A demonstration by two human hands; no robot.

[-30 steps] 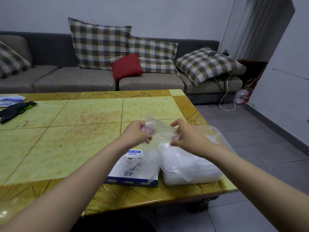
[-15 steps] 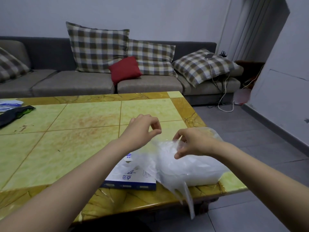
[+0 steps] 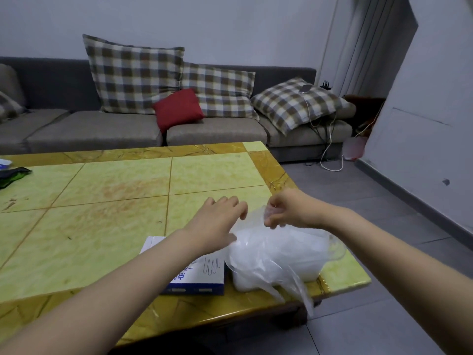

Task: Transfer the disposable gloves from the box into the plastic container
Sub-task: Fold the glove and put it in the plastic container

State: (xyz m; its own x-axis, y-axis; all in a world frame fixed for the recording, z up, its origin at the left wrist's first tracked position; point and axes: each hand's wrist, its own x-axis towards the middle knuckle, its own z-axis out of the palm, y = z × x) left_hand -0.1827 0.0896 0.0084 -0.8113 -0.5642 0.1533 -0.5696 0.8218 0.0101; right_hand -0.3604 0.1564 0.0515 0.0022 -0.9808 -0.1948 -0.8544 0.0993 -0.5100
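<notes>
Gloves (image 3: 273, 248) pinched in R hand (image 3: 290, 211), L hand (image 3: 217, 222) open beside.

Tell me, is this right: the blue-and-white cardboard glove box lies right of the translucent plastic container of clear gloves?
No. The head view shows the blue-and-white cardboard glove box lying left of the translucent plastic container of clear gloves.

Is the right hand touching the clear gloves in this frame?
Touching. The head view shows the right hand pinching a fold of the clear gloves heaped over the plastic container.
</notes>
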